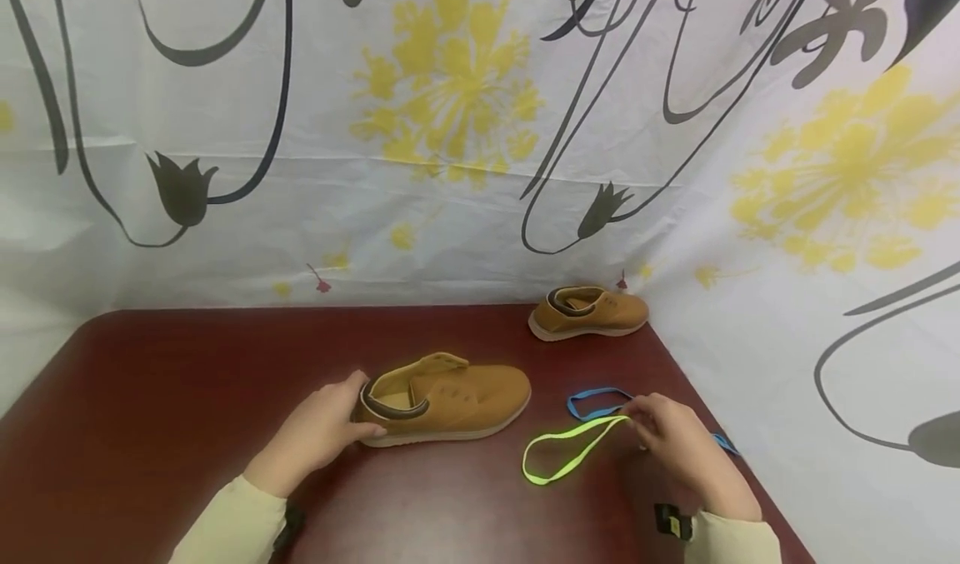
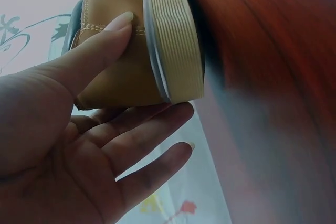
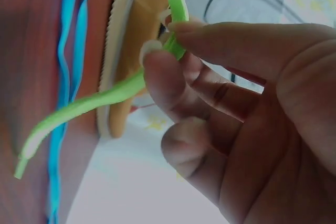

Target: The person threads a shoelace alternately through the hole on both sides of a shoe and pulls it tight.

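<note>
The left hand (image 1: 318,431) cups the heel of the near tan shoe (image 1: 444,399), thumb laid against the back and fingers spread loosely under the sole edge, steadying rather than clamping it. That shoe lies on the dark red counter (image 1: 150,397) with its long axis running left to right, toe pointing toward the right hand (image 1: 675,439). The right hand's grip is a pinch: thumb and forefinger press together on the neon green lace (image 1: 570,449), which trails from the fingers in a long loop down and leftward across the counter, ending just short of the shoe's toe. So the lace sits to the right of the shoe's eyelets, and the right hand is plainly the nearer one to carry it over. A blue lace (image 1: 596,403) lies just behind the green one, partly under the right hand. The second tan shoe (image 1: 588,311) stands well apart at the back, near the flowered cloth (image 1: 450,131). The counter's right edge runs close beside the right wrist; open room lies left and forward.
</note>
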Tool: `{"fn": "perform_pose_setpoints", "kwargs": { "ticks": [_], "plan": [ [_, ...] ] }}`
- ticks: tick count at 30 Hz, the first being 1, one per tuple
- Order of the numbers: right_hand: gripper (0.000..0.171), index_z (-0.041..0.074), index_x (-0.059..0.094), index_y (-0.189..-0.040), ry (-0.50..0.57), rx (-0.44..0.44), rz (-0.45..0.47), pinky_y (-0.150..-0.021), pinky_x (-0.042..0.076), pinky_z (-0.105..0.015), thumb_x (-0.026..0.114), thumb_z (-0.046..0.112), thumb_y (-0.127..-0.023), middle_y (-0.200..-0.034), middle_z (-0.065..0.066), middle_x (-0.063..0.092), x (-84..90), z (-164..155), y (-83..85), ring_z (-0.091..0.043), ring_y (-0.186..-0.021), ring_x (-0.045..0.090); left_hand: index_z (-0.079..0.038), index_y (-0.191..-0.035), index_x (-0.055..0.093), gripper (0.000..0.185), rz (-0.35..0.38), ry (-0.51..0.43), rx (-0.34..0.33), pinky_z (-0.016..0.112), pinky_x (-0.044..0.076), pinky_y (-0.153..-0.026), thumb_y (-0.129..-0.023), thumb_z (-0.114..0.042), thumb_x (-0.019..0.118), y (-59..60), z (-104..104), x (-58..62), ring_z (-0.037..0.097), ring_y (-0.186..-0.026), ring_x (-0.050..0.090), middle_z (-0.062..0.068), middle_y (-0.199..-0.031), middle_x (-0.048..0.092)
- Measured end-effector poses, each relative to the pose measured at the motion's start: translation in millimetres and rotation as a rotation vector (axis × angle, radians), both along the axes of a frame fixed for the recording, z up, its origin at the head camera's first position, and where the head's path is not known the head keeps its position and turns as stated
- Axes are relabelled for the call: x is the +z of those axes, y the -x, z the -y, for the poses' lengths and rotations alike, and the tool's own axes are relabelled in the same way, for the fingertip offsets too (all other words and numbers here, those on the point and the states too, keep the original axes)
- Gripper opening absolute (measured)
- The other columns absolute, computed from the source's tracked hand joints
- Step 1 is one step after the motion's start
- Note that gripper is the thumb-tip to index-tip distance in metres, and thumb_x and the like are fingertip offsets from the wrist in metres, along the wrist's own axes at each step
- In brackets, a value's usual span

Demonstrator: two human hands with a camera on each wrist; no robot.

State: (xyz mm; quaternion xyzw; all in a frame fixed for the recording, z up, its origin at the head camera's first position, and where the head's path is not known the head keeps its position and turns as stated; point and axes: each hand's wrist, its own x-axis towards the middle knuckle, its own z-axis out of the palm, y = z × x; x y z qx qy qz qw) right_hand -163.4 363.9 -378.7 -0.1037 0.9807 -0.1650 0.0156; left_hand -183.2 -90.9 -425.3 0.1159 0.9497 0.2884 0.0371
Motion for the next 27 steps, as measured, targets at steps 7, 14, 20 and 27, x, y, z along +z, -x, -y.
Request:
{"fn": "perform_pose_setpoints", "kwargs": {
  "ticks": [7, 14, 20, 27],
  "plan": [
    [0.012, 0.017, 0.071, -0.103, 0.134, 0.16, 0.02, -0.055, 0.047, -0.021, 0.064, 0.01, -0.099, -0.07, 0.013, 0.063, 15.3, 22, -8.7, 0.002, -0.055, 0.057, -0.008, -0.1, 0.056, 0.048, 0.011, 0.008, 0.0, 0.032, 0.045, -0.063, -0.074, -0.029, 0.09, -13.9, 25, 7.3, 0.012, -0.069, 0.054, -0.003, -0.076, 0.06],
    [0.02, 0.025, 0.075, -0.101, 0.186, 0.332, -0.079, -0.059, 0.049, -0.02, 0.069, 0.007, -0.094, -0.081, 0.014, 0.07, 22.7, 49, -14.1, 0.007, -0.065, 0.055, -0.008, -0.1, 0.06, 0.053, 0.039, 0.028, 0.034, 0.034, 0.046, -0.062, -0.068, -0.033, 0.093, -15.4, 39, 10.8, 0.013, -0.07, 0.056, -0.003, -0.079, 0.063],
    [0.037, 0.028, 0.078, -0.104, 0.243, 0.52, -0.218, -0.062, 0.049, -0.016, 0.074, -0.004, -0.085, -0.086, 0.018, 0.07, 27.0, 75, -14.6, 0.009, -0.072, 0.053, -0.006, -0.112, 0.065, 0.064, 0.058, 0.081, 0.023, 0.042, 0.054, -0.071, -0.067, -0.042, 0.092, -16.2, 46, 15.6, 0.02, -0.085, 0.066, 0.002, -0.094, 0.071],
    [0.042, 0.027, 0.076, -0.107, 0.305, 0.661, -0.284, -0.068, 0.044, -0.009, 0.072, -0.008, -0.085, -0.096, 0.014, 0.074, 32.3, 101, -12.3, 0.006, -0.075, 0.055, -0.007, -0.12, 0.07, 0.05, -0.05, 0.12, -0.065, 0.055, 0.054, -0.091, -0.077, -0.026, 0.086, -16.1, 64, 29.2, 0.035, -0.111, 0.068, 0.009, -0.116, 0.073]
  ]
}}
